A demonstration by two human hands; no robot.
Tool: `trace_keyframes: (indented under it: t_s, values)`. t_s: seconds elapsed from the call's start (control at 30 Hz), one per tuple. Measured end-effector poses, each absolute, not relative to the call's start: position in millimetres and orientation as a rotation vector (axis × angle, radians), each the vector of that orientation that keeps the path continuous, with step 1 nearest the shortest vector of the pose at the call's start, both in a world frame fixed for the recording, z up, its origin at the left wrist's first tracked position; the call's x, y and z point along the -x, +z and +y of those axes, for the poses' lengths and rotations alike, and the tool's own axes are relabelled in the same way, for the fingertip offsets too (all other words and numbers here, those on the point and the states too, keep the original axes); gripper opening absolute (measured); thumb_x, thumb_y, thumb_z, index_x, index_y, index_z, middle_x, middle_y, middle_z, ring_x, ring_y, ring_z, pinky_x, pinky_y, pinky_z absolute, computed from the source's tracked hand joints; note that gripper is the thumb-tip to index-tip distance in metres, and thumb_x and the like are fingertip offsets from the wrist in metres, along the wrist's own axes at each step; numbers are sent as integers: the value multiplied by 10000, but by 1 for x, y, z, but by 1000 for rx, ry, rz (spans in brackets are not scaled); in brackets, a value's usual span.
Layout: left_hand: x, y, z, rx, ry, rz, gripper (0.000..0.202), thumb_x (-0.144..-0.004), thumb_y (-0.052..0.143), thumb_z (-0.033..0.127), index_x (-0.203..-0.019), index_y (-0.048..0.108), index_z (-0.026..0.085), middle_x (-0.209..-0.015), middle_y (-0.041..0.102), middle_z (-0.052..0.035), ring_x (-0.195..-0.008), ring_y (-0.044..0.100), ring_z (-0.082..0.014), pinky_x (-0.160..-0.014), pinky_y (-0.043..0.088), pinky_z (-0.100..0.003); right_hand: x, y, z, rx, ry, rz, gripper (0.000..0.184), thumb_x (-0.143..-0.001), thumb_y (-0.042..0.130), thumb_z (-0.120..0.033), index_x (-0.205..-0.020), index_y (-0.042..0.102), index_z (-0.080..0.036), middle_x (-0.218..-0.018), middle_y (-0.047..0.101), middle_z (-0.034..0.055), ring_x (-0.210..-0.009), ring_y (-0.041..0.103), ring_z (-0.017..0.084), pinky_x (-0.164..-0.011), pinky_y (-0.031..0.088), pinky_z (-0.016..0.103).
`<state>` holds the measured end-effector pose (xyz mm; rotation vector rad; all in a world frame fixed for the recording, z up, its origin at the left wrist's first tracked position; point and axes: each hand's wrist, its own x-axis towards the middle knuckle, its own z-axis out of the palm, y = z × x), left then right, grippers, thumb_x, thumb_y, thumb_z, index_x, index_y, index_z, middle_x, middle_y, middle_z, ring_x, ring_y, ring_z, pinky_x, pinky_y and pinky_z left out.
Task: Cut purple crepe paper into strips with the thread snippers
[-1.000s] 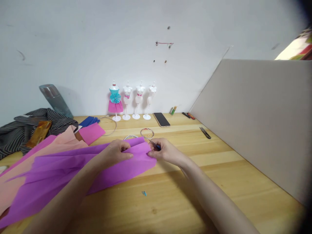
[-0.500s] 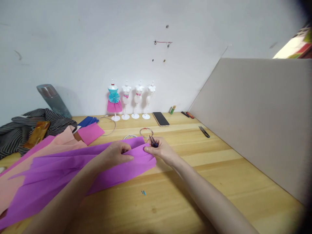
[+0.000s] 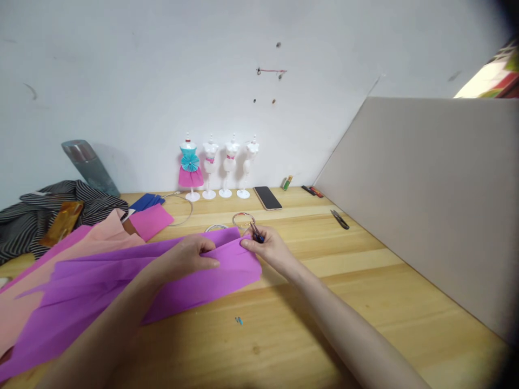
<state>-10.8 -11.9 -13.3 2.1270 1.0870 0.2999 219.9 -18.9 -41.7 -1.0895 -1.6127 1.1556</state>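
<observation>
A long purple sheet of what looks like crepe paper (image 3: 194, 294) lies over the left part of the table, its right end raised in my hands. My left hand (image 3: 187, 258) pinches its upper edge between thumb and fingers. At the right corner of that edge, my right hand (image 3: 270, 248) grips the sheet with thumb and forefinger. Small dark scissors (image 3: 257, 233) also sit in that hand, points upward; their handles are mostly hidden by the fingers. Under the purple sheet, peach paper (image 3: 107, 233) spreads to the left. Just beyond my hands are wire rings (image 3: 244, 214).
Several small white dress forms (image 3: 230, 162) stand by the wall; the leftmost wears a blue-and-pink outfit. A phone (image 3: 267, 198) lies to their right. Thread snips (image 3: 339, 219) lie near the right partition (image 3: 421, 205). A bottle (image 3: 90, 166) leans behind striped cloth (image 3: 95, 202).
My hands have shifted only slightly, the right one a touch upward. The purple sheet between them is pulled smoother and its right end reaches a little farther right.
</observation>
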Motion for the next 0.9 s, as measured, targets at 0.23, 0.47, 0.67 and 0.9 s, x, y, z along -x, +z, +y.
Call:
trace_keyframes:
  t_s: [0.23, 0.47, 0.67, 0.9]
  values:
    - [22, -11, -6, -2264, 244, 1204, 285, -734, 551, 291, -589, 331, 180, -609, 370, 40, -616, 349, -119, -563, 201, -279, -223, -44, -14, 1081, 955, -1713, 289, -789, 606, -374, -643, 423, -205, -610, 391, -45, -581, 352, 109, -547, 269, 255]
    - [38, -8, 2, -2347, 123, 1284, 290, -704, 538, 271, -570, 297, 183, -570, 343, 43, -574, 328, -114, -542, 177, -292, -232, -48, -8, 1072, 1225, -1484, 333, -683, 725, -440, -723, 498, -199, -629, 456, -52, -561, 378, 95, -538, 289, 246]
    - [48, 3, 5, -2275, 84, 1286, 309, -695, 547, 305, -548, 303, 187, -562, 329, 43, -564, 323, -112, -525, 186, -280, -238, -48, -6, 1115, 1310, -1466, 381, -631, 769, -467, -709, 521, -188, -618, 472, -54, -569, 417, 92, -547, 325, 240]
    - [71, 7, 12, -2165, 13, 1327, 323, -716, 549, 335, -545, 315, 193, -563, 304, 44, -536, 303, -106, -501, 188, -270, -241, -50, -1, 1090, 1335, -1410, 410, -601, 781, -508, -731, 566, -185, -613, 502, -39, -559, 429, 99, -503, 321, 231]
